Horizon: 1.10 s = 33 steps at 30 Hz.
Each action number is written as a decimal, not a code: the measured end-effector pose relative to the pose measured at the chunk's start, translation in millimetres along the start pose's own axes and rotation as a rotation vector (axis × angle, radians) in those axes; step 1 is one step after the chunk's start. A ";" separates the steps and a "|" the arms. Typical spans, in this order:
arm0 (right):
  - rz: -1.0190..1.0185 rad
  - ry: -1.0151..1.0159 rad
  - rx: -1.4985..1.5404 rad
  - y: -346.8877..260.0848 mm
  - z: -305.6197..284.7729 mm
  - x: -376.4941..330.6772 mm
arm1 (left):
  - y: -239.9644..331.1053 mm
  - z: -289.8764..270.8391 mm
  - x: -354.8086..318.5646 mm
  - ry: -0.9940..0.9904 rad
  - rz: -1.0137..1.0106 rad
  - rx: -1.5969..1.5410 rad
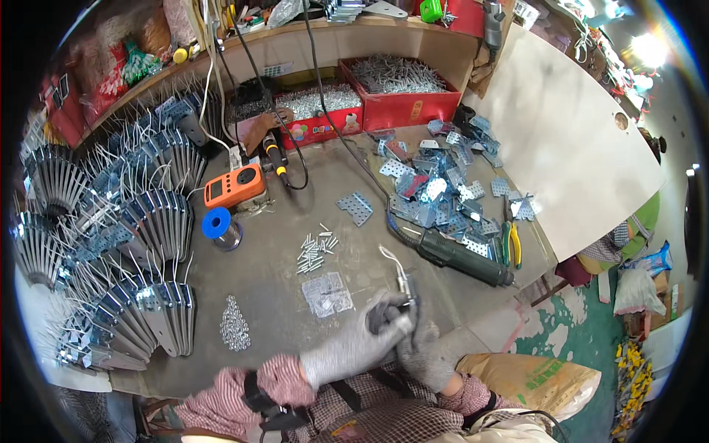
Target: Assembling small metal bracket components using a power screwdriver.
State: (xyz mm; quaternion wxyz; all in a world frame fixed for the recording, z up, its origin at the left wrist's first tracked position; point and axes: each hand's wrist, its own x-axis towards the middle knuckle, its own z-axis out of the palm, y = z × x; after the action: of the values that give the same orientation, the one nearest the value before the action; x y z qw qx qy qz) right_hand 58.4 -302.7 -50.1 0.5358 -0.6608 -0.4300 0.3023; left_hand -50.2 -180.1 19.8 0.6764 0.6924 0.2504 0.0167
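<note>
Both my hands, in grey work gloves, meet low over the table's front edge. My left hand (380, 328) is closed round a slim metal piece (404, 284) that points up and away, with a looped white cord (391, 257) at its far end. Pressed against the left fingers, my right hand (427, 353) is closed too; what its fingers grip is hidden and slightly blurred. Just left of the hands, a clear plastic bag of small parts (327, 295) lies flat. Beyond it is a small heap of metal pins (314, 252), and farther left a pile of small nuts (235, 325).
A dark green power tool (461, 257), yellow-handled pliers (511, 240) and piled perforated metal plates (443, 188) lie right. Rows of metal brackets with white cords (159, 221) fill the left. Red boxes of fasteners (399, 103), an orange meter (235, 186) and a blue spool (220, 225) stand farther back.
</note>
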 end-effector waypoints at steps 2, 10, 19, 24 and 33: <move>-0.079 0.070 -0.337 5.6 -16.2 -0.9 | 31.9 -30.8 52.2 0.025 0.030 0.449; -0.354 0.157 -0.499 0.1 -4.7 13.2 | 4.8 -134.2 178.0 0.466 0.480 1.237; -0.292 0.049 -0.654 4.0 -18.2 -0.6 | 7.0 -124.1 149.4 0.521 0.175 0.796; -0.213 0.109 -0.610 18.0 -15.7 -8.7 | -5.4 -122.1 145.1 0.330 0.341 0.151; 0.012 0.228 0.180 -6.4 -15.1 17.0 | 16.9 -90.1 14.5 0.122 0.203 -0.274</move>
State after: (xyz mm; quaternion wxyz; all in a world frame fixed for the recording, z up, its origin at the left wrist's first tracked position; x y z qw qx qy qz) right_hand 77.5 -294.0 -39.2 0.6363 -0.6427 -0.3337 0.2660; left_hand -64.7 -90.5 38.8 0.7429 0.6131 0.2153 0.1607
